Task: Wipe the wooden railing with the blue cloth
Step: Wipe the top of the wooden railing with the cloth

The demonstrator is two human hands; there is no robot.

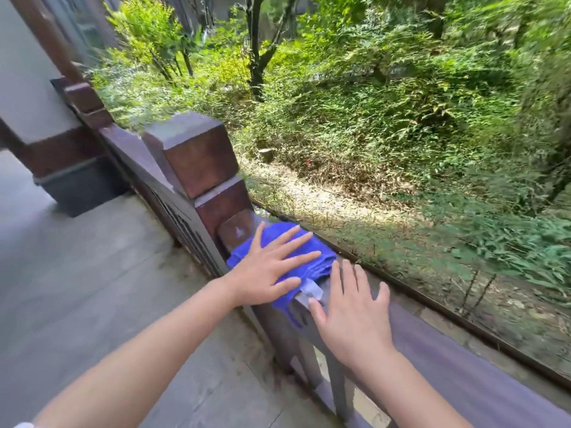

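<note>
Blue cloth [312, 257]: on wooden railing [448, 362], beneath flat, spread left hand [265, 270]. Right hand [352, 307]: released, flat on rail, just beside cloth.

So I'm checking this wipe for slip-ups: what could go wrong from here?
The blue cloth is only pressed flat under the open left hand, not gripped, and part hangs off the railing's near side; a hard stroke could drag it off. The square post stands right ahead, so a forward push may jam fingers. The right hand rests bare on the rail, wiping nothing.
</note>
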